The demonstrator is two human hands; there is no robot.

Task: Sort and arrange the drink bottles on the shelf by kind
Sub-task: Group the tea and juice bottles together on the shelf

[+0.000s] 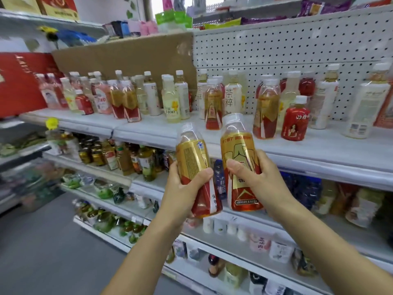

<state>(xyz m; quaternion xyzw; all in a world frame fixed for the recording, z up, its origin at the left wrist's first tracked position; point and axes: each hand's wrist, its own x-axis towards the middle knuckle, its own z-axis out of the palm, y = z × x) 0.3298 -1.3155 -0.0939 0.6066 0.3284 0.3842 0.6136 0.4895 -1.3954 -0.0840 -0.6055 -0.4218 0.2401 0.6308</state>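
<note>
Shop shelving fills the view, with the drink shelf (148,128) running left to right at chest height, backed by a pegboard (276,60) on the right and a cardboard sheet (127,58) on the left.

Held items: the left hand (182,188) grips a gold-and-red bottle (194,158) round its lower half, thumb across the front. The right hand (257,177) grips a matching bottle (239,145) the same way. Both bottles lean slightly left, just beside each other with a narrow gap between. They hang in front of the shelf's front edge, caps about level with it.

Open room: a bare strip runs along the front of the shelf directly behind the held bottles. More bare surface lies at the front right.

Standing stock: mixed kinds are crowded toward the back. Matching gold-and-red bottles stand as a pair at the left (127,103), one at centre (213,107) and one further right (265,111). A pale yellow bottle (172,103) borders the bare strip on its left. A short red bottle (295,122) stands just beside the right-hand gold one. A tall white bottle (365,107) stands near the right end.

Surroundings: a red box (19,81) closes the shelf's left end. Lower shelves hold jars (95,155) and blurred goods. Grey floor (42,241) lies at the lower left.
</note>
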